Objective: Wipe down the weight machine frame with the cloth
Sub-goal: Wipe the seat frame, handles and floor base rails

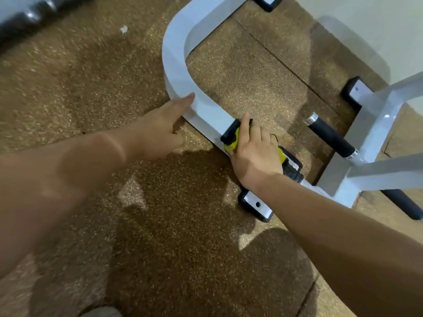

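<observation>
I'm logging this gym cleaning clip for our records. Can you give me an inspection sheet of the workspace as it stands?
Surface: brown speckled rubber floor, seams between tiles.
Job's things: white frame, curved tube low on the floor; yellow-and-black cloth on its straight run.
Clutter: small white scrap on the floor left of the frame.
Hands: left hand touches the bend with straight fingers; right hand presses the cloth.
Cables: nothing seen.
Surroundings: black padded bar, pale wall, blurred dark shapes top left.

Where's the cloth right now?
Head view, just right of centre: the cloth lies on the white frame, pressed under the right hand; the left hand touches the frame to its left.
</observation>
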